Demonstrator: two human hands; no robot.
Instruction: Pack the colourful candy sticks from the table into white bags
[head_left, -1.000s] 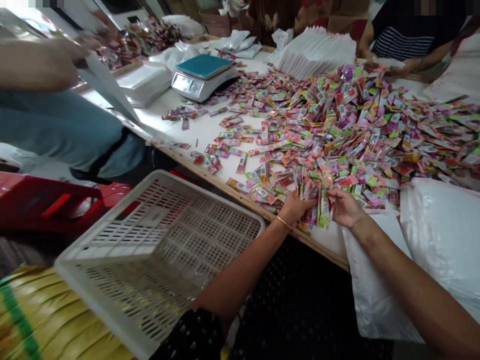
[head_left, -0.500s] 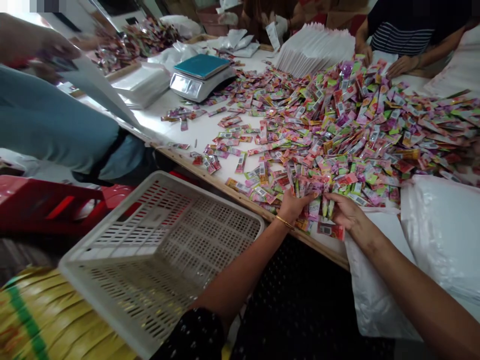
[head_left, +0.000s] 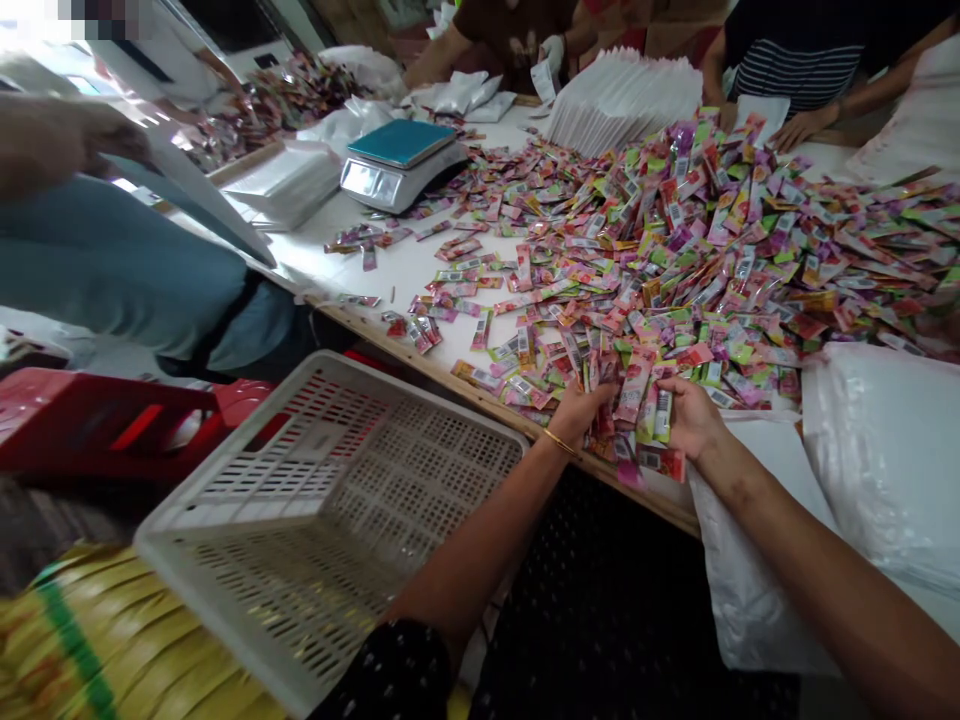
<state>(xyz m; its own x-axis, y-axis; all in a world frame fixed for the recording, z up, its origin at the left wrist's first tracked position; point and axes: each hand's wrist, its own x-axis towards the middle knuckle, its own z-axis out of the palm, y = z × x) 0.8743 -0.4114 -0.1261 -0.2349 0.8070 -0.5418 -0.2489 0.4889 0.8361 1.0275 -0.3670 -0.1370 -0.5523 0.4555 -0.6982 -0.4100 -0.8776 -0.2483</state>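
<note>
Sachets (head_left: pixel 637 415) bunched between both hands at the near bench edge, lower centre of the frame.
The left hand (head_left: pixel 581 412) and right hand (head_left: pixel 690 420) each clasp one side of the bundle; squaring the ends and pressing evenly would likely stop strays slipping off the bench (head_left: pixel 390 270). Beyond lies the big sachet heap (head_left: pixel 712 230), a white basket (head_left: pixel 330 520) lower left, a scale (head_left: pixel 401 158) upper left.
</note>
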